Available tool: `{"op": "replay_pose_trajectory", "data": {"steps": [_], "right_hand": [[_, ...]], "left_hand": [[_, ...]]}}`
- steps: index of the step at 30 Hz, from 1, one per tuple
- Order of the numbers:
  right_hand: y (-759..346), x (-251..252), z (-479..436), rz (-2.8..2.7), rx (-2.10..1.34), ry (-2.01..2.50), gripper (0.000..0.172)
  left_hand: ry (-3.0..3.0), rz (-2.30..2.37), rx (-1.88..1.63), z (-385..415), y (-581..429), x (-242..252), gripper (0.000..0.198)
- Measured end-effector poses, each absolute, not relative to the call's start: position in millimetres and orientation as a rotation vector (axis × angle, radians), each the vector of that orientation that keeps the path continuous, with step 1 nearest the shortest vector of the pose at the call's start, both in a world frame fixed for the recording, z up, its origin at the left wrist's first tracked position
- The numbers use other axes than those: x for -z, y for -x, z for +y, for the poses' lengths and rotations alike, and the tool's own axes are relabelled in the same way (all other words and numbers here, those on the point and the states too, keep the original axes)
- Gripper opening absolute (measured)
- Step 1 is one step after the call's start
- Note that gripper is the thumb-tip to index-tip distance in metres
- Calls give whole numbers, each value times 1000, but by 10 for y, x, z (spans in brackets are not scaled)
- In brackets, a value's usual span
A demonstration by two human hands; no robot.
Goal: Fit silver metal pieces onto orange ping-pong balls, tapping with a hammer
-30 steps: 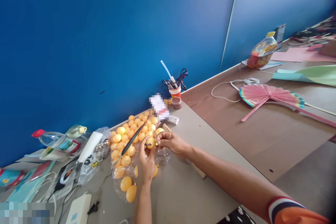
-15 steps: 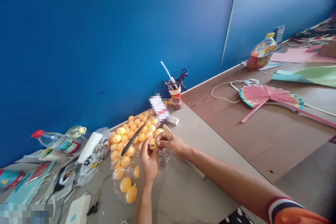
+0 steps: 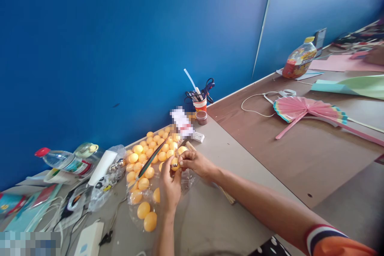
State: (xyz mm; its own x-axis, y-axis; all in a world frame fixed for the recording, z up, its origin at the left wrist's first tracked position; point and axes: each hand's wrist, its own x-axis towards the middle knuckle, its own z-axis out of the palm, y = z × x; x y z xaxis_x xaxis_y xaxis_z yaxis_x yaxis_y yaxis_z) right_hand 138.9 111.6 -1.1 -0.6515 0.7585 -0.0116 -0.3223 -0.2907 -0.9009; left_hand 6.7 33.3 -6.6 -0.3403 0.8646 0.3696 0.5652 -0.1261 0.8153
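An orange ping-pong ball [image 3: 175,163] is pinched between the fingers of my left hand [image 3: 169,188], with a small dark, shiny spot on its top that is too small to name. From the right, my right hand [image 3: 196,163] closes thumb and forefinger at the ball's edge; anything between those fingertips is hidden. Many more orange ping-pong balls [image 3: 149,173] lie in clear plastic behind and left of my hands. Across them rests a long dark, thin-handled tool [image 3: 153,156], its kind unclear.
Behind the balls stand a paper cup [image 3: 200,105] with pens and cables and a small round jar [image 3: 201,118]. To the left are a red-capped bottle [image 3: 64,161], cables and a white power strip [image 3: 89,241]. A pink paper fan [image 3: 306,110] and juice bottle [image 3: 300,60] are at right.
Both hands stay almost in place. The ball seems to have turned slightly in the fingers, and its shiny spot looks smaller and darker.
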Motion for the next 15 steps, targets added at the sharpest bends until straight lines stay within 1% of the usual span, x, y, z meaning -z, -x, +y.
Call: {"op": "replay_pose_trajectory", "data": {"steps": [5, 9, 15], "right_hand": [[-1391, 3, 1106, -1214, -2017, 582, 39], [-1379, -10, 1106, -1068, -2094, 510, 42], [-1371, -38, 1107, -1079, -2083, 499, 38]], "left_hand": [[-1620, 1845, -1438, 329, -80, 48, 40], [-1604, 1837, -1463, 322, -89, 30, 39], [-1554, 1824, -1466, 315, -95, 32, 40]]}}
